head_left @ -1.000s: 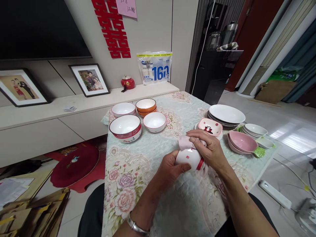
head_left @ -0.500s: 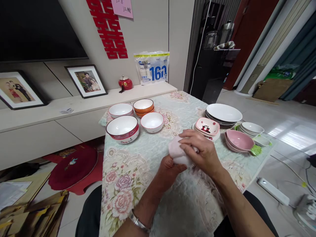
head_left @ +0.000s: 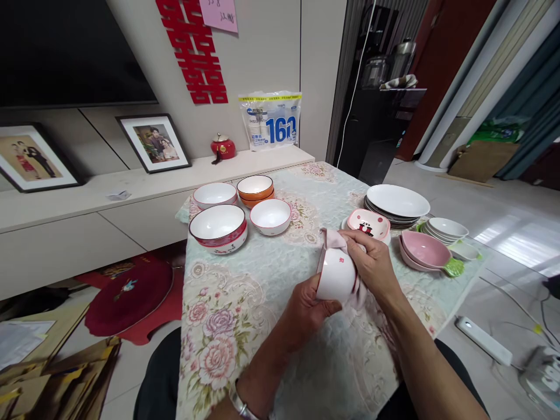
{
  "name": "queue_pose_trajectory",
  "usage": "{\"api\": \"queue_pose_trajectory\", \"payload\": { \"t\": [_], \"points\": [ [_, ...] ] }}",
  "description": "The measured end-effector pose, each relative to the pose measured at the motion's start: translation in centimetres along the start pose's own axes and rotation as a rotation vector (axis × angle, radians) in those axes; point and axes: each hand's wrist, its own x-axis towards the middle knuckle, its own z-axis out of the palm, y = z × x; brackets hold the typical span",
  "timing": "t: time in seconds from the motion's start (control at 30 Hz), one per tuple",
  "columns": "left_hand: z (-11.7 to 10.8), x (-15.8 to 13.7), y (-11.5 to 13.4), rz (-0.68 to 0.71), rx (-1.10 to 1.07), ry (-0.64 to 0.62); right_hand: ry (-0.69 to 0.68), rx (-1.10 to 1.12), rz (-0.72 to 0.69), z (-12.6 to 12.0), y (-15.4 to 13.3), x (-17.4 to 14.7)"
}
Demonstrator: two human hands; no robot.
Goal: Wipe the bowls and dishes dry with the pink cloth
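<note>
A white bowl (head_left: 335, 277) with a red rim and a small red mark is held tilted on its side above the table. My left hand (head_left: 306, 315) grips its lower left edge, thumb along the outside. Against the bowl's right side, my right hand (head_left: 374, 262) presses a pale pink cloth (head_left: 335, 240), its fingers closed over it. Part of the cloth hangs below the right hand. To the left stand a single white bowl (head_left: 271, 217) with a red rim and a stack of red-patterned bowls (head_left: 217, 227).
Orange bowls (head_left: 255, 189) and a white bowl (head_left: 214, 195) stand at the back left. On the right are a square cat dish (head_left: 368, 223), stacked white plates (head_left: 398, 201), pink bowls (head_left: 424, 249) and small white bowls (head_left: 447, 227). A flowered tablecloth (head_left: 223, 326) covers the table.
The bowl has turned so its outer side with the red mark shows, where the cloth covered it before. My right hand has shifted right and slightly down with the cloth.
</note>
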Motion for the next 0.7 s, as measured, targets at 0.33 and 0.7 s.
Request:
{"api": "queue_pose_trajectory", "payload": {
  "t": [0.33, 0.7],
  "points": [
    [0.5, 0.6, 0.8, 0.082, -0.431, 0.334, -0.221, -0.263, -0.589, 3.1, -2.7, -2.3],
    [-1.8, 1.3, 1.4, -0.022, -1.083, 0.513, -0.25, -0.255, -0.635, 4.9, -1.3, -2.9]
  ]
}}
